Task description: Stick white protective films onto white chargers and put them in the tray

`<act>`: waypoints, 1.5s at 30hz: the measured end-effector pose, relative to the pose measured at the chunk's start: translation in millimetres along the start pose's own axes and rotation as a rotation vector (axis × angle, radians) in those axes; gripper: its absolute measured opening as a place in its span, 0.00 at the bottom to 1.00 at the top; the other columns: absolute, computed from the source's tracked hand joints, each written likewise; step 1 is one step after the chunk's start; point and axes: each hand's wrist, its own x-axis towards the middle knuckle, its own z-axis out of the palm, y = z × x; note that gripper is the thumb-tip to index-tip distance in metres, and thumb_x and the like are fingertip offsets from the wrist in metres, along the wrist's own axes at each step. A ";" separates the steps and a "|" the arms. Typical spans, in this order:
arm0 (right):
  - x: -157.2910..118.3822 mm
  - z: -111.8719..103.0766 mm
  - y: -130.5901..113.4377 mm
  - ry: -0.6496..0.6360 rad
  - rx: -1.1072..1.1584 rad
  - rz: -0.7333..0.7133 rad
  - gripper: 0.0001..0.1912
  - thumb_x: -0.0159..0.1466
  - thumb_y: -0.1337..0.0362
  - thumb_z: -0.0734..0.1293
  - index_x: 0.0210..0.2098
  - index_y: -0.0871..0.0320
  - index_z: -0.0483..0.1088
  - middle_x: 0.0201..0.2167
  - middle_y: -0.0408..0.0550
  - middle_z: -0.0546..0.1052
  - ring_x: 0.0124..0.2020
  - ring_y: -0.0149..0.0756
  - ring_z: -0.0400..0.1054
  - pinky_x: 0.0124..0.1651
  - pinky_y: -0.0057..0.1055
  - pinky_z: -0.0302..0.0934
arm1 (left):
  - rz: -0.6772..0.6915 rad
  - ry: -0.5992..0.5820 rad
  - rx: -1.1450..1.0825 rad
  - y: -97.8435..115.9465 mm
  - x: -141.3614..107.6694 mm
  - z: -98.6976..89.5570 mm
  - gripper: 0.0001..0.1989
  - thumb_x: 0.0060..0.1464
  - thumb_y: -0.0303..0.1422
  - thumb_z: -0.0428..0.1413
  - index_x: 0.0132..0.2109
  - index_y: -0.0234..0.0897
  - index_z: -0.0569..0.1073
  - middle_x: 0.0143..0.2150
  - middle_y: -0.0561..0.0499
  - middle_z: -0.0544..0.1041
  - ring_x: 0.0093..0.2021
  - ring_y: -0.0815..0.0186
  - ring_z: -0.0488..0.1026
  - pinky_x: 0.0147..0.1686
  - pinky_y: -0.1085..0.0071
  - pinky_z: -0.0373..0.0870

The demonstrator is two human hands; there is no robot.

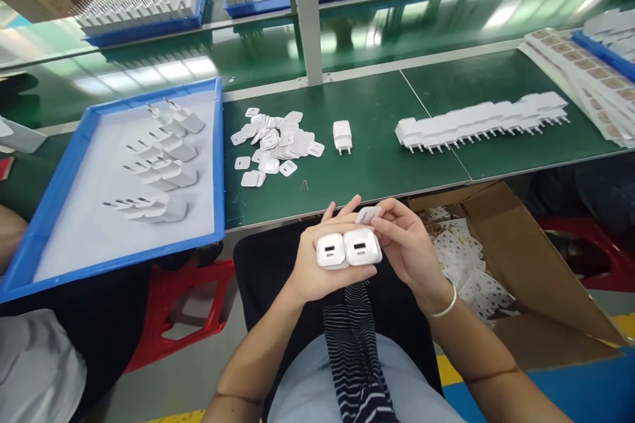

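The left hand (317,264) is half closed around two white chargers (350,248) held side by side, its fingers behind them and its thumb along their lower edge; the ends with port openings face the camera. The right hand (409,244) pinches a small white cover (368,214) between thumb and fingertips, its other fingers curled. The cover is just above the right-hand charger of the pair, close to the fingers of the left hand; whether it touches them is hard to tell. Both hands are near each other, in front of the near edge of the table (367,178).

Taking the pile of covers (278,139) on the table as the landmark, the two held chargers lie nearer the person and to the right of it. A single charger (342,137) rests on the table just to the right of the pile, its prongs toward the person. Farther right of the pile, a long row of chargers (481,121) lies closely packed, prongs also toward the person. Left of the pile is a blue-rimmed tray (219,165) with several short rows of chargers (161,175), prongs pointing up and left. Well to the right of the pile and below table level, an open cardboard box (540,271) holds white sheets (466,264).
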 end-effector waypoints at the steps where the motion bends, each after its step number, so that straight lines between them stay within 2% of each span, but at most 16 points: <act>1: -1.4 0.4 2.5 0.010 -0.052 -0.079 0.08 0.61 0.63 0.75 0.33 0.55 0.72 0.34 0.44 0.78 0.35 0.33 0.75 0.36 0.27 0.73 | 0.005 0.034 0.006 -1.1 0.1 0.0 0.27 0.42 0.36 0.73 0.52 0.42 0.81 0.54 0.41 0.82 0.68 0.40 0.66 0.73 0.36 0.40; 3: -2.1 -2.2 3.9 0.008 -0.174 -0.257 0.04 0.63 0.65 0.73 0.35 0.55 0.74 0.37 0.45 0.77 0.38 0.34 0.74 0.33 0.27 0.72 | 0.029 0.044 0.047 -1.3 1.9 -3.3 0.26 0.42 0.35 0.73 0.50 0.41 0.81 0.51 0.42 0.84 0.65 0.41 0.71 0.72 0.36 0.44; 6: 0.5 -12.4 -4.4 -0.046 -0.470 -0.532 0.05 0.65 0.69 0.70 0.39 0.53 0.75 0.36 0.45 0.77 0.33 0.33 0.72 0.30 0.27 0.70 | 0.077 -0.038 0.163 3.4 5.8 -11.1 0.24 0.41 0.35 0.74 0.48 0.40 0.81 0.49 0.42 0.84 0.58 0.44 0.78 0.69 0.41 0.59; 9: 4.0 -22.0 -18.2 -0.148 -0.818 -0.687 0.06 0.66 0.72 0.70 0.39 0.54 0.75 0.33 0.44 0.80 0.31 0.32 0.74 0.35 0.29 0.71 | 0.129 -0.064 0.254 10.5 6.4 -14.4 0.22 0.43 0.33 0.72 0.48 0.39 0.81 0.48 0.44 0.85 0.51 0.52 0.82 0.63 0.51 0.71; 11: 5.2 -24.8 -24.6 -0.185 -0.897 -0.660 0.05 0.67 0.71 0.69 0.38 0.54 0.75 0.33 0.43 0.81 0.31 0.32 0.75 0.36 0.28 0.72 | 0.149 -0.044 0.283 14.2 5.1 -13.2 0.21 0.44 0.30 0.71 0.48 0.38 0.80 0.48 0.44 0.85 0.50 0.56 0.83 0.60 0.58 0.75; 15: 3.8 -22.5 -27.5 -0.216 -0.800 -0.490 0.04 0.67 0.69 0.70 0.38 0.54 0.75 0.32 0.41 0.81 0.29 0.29 0.76 0.33 0.24 0.72 | 0.128 -0.036 0.274 17.7 2.3 -8.6 0.21 0.46 0.27 0.69 0.50 0.38 0.80 0.52 0.44 0.84 0.52 0.59 0.82 0.54 0.66 0.79; 18: -1.1 -17.6 -29.9 -0.099 -0.666 -0.429 0.06 0.65 0.71 0.71 0.38 0.53 0.77 0.29 0.39 0.80 0.27 0.26 0.75 0.33 0.21 0.73 | 0.092 0.000 0.290 18.5 1.1 -6.4 0.20 0.48 0.27 0.68 0.50 0.38 0.80 0.54 0.43 0.82 0.53 0.59 0.81 0.56 0.67 0.78; 21: -9.8 -12.2 -37.7 0.050 -0.510 -0.364 0.13 0.65 0.73 0.71 0.45 0.50 0.79 0.28 0.39 0.80 0.26 0.26 0.74 0.30 0.21 0.73 | 0.044 0.080 0.328 19.2 -0.7 -5.3 0.20 0.49 0.28 0.69 0.50 0.37 0.80 0.57 0.42 0.81 0.56 0.58 0.80 0.57 0.67 0.77; 25: -22.5 -3.1 -45.1 -0.025 -0.387 -0.192 0.14 0.64 0.73 0.72 0.45 0.49 0.82 0.26 0.40 0.81 0.24 0.27 0.74 0.28 0.21 0.73 | 0.019 0.141 0.354 20.8 -4.0 -4.2 0.23 0.51 0.27 0.67 0.55 0.37 0.78 0.53 0.45 0.83 0.49 0.63 0.83 0.50 0.74 0.79; 27: -26.5 2.2 -44.3 -0.060 -0.350 -0.140 0.13 0.64 0.73 0.73 0.44 0.49 0.82 0.26 0.40 0.81 0.23 0.27 0.75 0.27 0.21 0.74 | 0.056 0.144 0.371 21.2 -5.4 -4.0 0.23 0.52 0.27 0.67 0.56 0.36 0.78 0.53 0.46 0.83 0.48 0.64 0.83 0.50 0.75 0.79; 30: -28.6 8.4 -40.8 -0.054 -0.314 -0.115 0.12 0.63 0.72 0.73 0.44 0.50 0.82 0.25 0.40 0.81 0.23 0.28 0.75 0.25 0.21 0.73 | 0.110 0.143 0.399 20.6 -7.2 -4.3 0.23 0.52 0.25 0.66 0.56 0.35 0.77 0.54 0.45 0.82 0.51 0.64 0.82 0.54 0.74 0.78; 38: -28.6 11.6 -42.5 -0.071 -0.345 -0.067 0.11 0.63 0.72 0.73 0.42 0.51 0.81 0.24 0.39 0.80 0.22 0.25 0.74 0.25 0.18 0.72 | 0.170 0.113 0.489 18.8 -10.7 -6.7 0.25 0.51 0.20 0.64 0.57 0.37 0.76 0.56 0.46 0.81 0.54 0.62 0.81 0.58 0.70 0.77; 45: -26.6 12.9 -44.0 -0.089 -0.382 -0.059 0.10 0.63 0.71 0.73 0.42 0.52 0.81 0.24 0.39 0.79 0.22 0.25 0.75 0.25 0.18 0.73 | 0.196 0.107 0.515 19.7 -10.5 -8.1 0.26 0.49 0.17 0.62 0.56 0.35 0.76 0.56 0.46 0.81 0.55 0.63 0.80 0.59 0.72 0.76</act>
